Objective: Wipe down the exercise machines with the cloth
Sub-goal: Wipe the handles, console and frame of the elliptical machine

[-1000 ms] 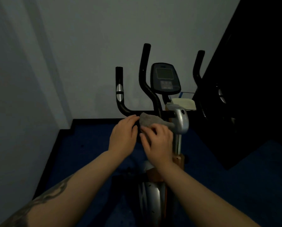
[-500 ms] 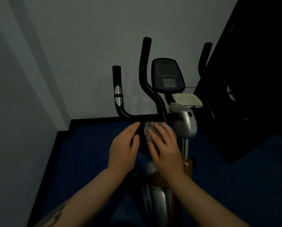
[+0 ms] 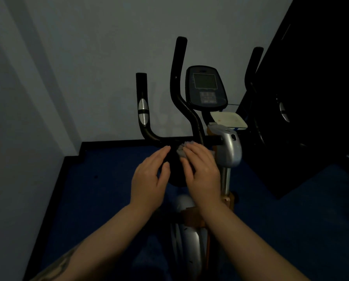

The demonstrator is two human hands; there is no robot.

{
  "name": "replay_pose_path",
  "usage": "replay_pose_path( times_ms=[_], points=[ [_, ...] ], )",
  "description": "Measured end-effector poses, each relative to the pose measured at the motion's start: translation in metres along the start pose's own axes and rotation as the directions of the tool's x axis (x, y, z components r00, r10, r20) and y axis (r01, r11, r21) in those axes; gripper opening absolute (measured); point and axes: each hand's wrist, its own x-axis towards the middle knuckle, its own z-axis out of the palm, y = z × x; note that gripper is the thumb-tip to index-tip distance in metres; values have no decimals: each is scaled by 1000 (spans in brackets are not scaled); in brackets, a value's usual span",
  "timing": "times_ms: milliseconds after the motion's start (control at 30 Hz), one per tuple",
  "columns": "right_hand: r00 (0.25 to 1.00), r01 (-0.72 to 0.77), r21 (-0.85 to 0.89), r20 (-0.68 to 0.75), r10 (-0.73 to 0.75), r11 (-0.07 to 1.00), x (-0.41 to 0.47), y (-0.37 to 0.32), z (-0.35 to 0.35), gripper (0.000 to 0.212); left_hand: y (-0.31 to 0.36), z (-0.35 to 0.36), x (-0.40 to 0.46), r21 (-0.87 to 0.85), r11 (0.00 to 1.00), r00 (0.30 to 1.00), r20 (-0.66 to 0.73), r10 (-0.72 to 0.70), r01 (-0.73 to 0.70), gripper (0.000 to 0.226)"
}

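cloth [image 3: 182, 149] mostly hidden under right hand [image 3: 202, 171] | console [image 3: 206, 88] buttons blurred | right side too dark | forearms cut off at bottom edge

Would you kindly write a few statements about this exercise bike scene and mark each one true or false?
1. The grey cloth lies under the right hand. True.
2. The left hand grips the upright handlebar. False: its fingers are straight, low beside the cloth.
3. The console stands beyond the hands. True.
4. The floor is red. False: the floor is blue.
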Motion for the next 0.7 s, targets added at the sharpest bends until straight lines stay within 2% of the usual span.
replay_pose_path(
  times_ms=[167, 267, 400, 467, 600, 700],
  points=[
    [998, 62, 3, 5, -62, 998, -15, 5, -9, 32, 9, 2, -3, -29, 998, 998, -28, -59, 58, 49],
    [997, -71, 61, 19, 70, 996, 11, 0, -6, 29, 7, 1, -2, -5, 999, 999, -17, -51, 51, 50],
    [981, -192, 181, 8, 194, 965, -8, -4, -13, 32, 11, -1, -3, -33, 995, 996, -10, -92, 91, 40],
    [977, -209, 188, 2, 212, 960, -9, -5, -15, 33, 13, -3, -4, -72, 990, 992, 14, -122, 122, 37],
    [956, -295, 221, 66, 287, 930, 23, -7, -7, 29, 12, -6, -1, -129, 978, 986, 55, -157, 163, 44],
    [945, -325, 291, 54, 324, 900, 1, -15, -12, 34, 8, -5, -2, -171, 966, 981, 60, -185, 192, 44]
  ],
)
